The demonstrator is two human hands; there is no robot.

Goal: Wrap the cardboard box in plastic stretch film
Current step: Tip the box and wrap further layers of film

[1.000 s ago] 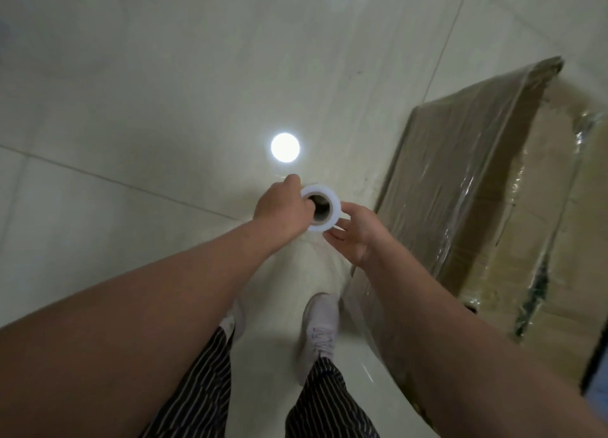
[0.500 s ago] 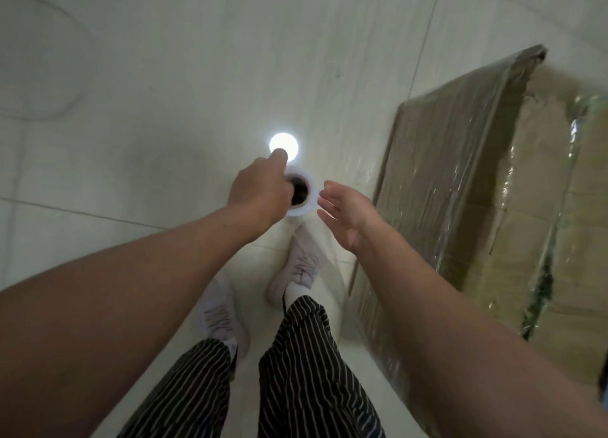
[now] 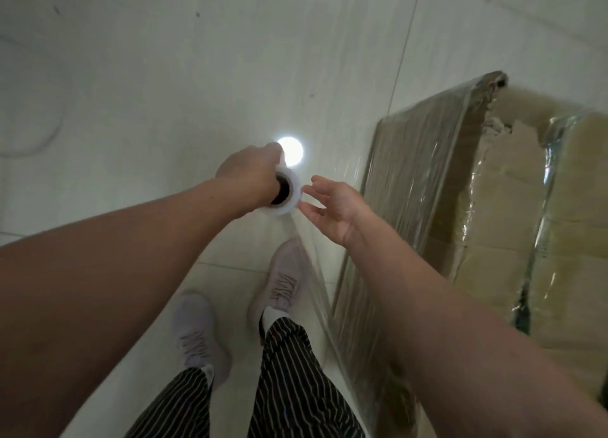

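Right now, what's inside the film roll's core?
Only a dark hollow shows in the core of the stretch film roll. The left hand grips the roll and covers its left rim; whether a finger reaches inside cannot be told.

Single head-worn wide-angle view. Faces steeply downward along both forearms (image 3: 131,256) to the tiled floor (image 3: 164,76) and the wearer's shoes (image 3: 283,279). Left hand (image 3: 250,178), right hand (image 3: 332,207) and stretch film roll (image 3: 295,197) sit close, near frame centre. Cardboard box (image 3: 411,191) fills the right side, cropped by the edge.
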